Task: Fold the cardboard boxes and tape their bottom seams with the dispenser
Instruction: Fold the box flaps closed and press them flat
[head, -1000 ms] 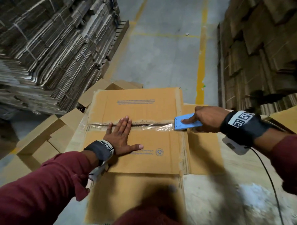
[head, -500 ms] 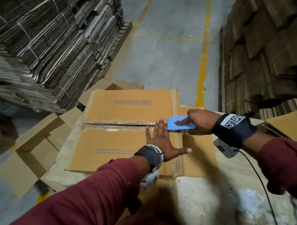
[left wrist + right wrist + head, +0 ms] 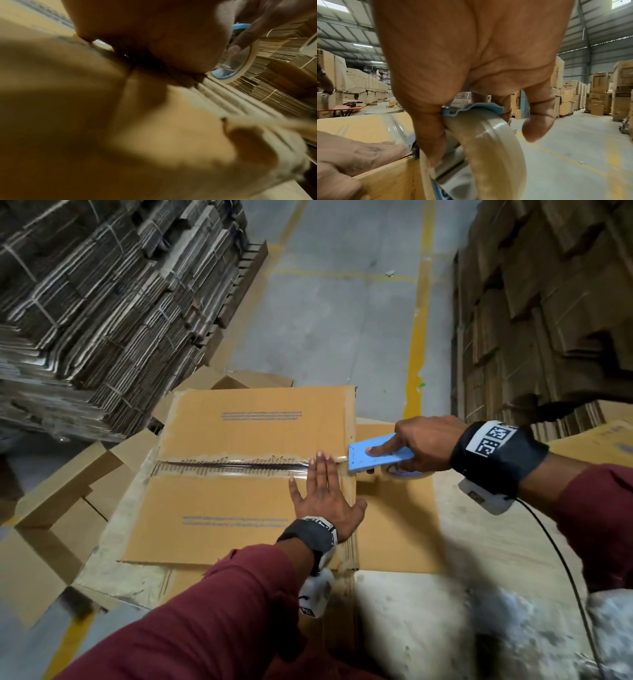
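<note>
A brown cardboard box (image 3: 239, 508) lies bottom-up in front of me, its two flaps meeting at a centre seam (image 3: 233, 466) covered by clear tape. My left hand (image 3: 323, 494) lies flat with straight fingers on the right end of that seam, pressing the tape down. My right hand (image 3: 424, 445) grips the blue tape dispenser (image 3: 376, 457) just past the box's right edge, index finger laid along its top plate. In the right wrist view the tape roll (image 3: 488, 148) sits under my fingers, with the left hand (image 3: 356, 152) beside it. The left wrist view shows blurred cardboard (image 3: 85, 121).
Bundles of flat cardboard (image 3: 102, 313) are stacked high at the left and more stacks (image 3: 548, 302) rise at the right. Loose boxes (image 3: 51, 508) lie left of mine. A grey floor with a yellow line (image 3: 416, 344) runs ahead. A cable (image 3: 555, 559) hangs from my right wrist.
My left hand slid right along the taped seam from the middle to the right end. The right hand drew the dispenser to the box's right edge.
</note>
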Motion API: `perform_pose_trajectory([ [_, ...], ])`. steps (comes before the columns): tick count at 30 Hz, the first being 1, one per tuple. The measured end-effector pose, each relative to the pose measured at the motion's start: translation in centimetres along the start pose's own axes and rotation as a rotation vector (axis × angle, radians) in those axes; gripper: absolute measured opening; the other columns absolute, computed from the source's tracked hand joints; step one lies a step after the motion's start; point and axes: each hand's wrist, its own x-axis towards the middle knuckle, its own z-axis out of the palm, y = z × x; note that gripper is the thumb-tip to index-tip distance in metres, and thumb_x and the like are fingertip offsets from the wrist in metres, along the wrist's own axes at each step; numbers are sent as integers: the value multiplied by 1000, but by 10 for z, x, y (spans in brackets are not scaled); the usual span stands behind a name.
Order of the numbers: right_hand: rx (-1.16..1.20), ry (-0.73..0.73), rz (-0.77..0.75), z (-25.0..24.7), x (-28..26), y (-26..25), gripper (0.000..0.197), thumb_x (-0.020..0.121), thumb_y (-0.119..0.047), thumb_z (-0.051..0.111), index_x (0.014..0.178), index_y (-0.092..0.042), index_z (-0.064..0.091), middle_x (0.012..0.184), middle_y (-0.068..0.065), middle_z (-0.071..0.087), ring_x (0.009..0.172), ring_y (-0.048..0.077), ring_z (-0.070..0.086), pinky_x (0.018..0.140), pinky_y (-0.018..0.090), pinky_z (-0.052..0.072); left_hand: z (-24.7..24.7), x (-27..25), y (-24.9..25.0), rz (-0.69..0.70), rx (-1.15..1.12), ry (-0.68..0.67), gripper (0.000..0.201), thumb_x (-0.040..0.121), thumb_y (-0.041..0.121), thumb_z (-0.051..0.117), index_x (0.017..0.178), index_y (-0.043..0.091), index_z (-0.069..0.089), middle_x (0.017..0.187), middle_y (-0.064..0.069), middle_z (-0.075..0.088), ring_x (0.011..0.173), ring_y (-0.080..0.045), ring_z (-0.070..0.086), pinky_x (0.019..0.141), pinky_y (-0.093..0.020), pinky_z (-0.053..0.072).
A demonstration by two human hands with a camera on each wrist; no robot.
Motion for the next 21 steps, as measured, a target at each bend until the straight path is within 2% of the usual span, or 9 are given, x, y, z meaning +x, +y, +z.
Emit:
perform_pose_trajectory([
  [2,23,9,6,1,-7,3,48,93,-69,51,139,-71,37,91,-14,45,92,17,58,60,31,40,1,0,0,3,2,-10,107,90,76,28,158,15,-28,165,1,-37,153,-17,-32,121,-65,-12],
  [5,34,5,29,-1,-23,19,48,90,-71,53,136,-72,40,88,-13,46,86,17,56,64,33,45,2,2,-1,7,19,-18,107,91,76,28,158,15,-29,165,0,-38,153,-18,-31,121,-64,-12],
  [7,34,-15,78,-6,-45,38,49,87,-70,57,134,-73,42,91,-11,49,89,18,61,70,34,49,3,4,0,8,27,-17,106,92,76,29,158,15,-28,165,-1,-37,154,-19,-30,121,-65,-12],
  [9,-5,-19,111,-8,-67,53,50,86,-72,55,133,-76,37,93,-8,49,91,19,64,73,35,53,3,5,2,5,26,2,107,91,75,30,159,15,-28,166,-2,-36,154,-19,-30,120,-66,-12],
  [11,-59,-34,121,-3,-76,55,50,89,-72,51,136,-76,32,96,-6,49,93,19,64,68,33,50,4,5,5,2,28,37,110,89,75,32,158,15,-28,165,-3,-36,154,-21,-31,120,-67,-12],
  [13,-108,-47,122,12,-69,49,49,92,-68,52,138,-72,35,98,-6,45,99,21,63,66,30,42,3,3,7,11,66,102,113,85,76,34,158,17,-29,165,-8,-36,153,-26,-32,119,-68,-12],
  [16,-41,-64,158,34,-48,42,50,92,-62,58,138,-68,41,101,-8,42,107,24,62,72,30,42,-8,4,11,146,198,197,113,80,76,36,161,23,-22,165,-14,-34,152,-34,-34,119,-68,-12],
  [19,51,-114,136,53,-30,38,54,88,-55,67,138,-63,47,116,-2,56,111,29,63,86,35,52,-24,10,12,326,377,186,105,80,82,35,165,31,-1,167,-14,-31,152,-35,-33,119,-67,-12],
  [21,96,-140,133,58,-20,32,54,87,-48,71,136,-59,52,119,-2,62,106,28,64,84,35,54,-31,15,9,364,438,180,103,80,88,30,164,36,4,167,-15,-30,152,-35,-33,118,-67,-11],
])
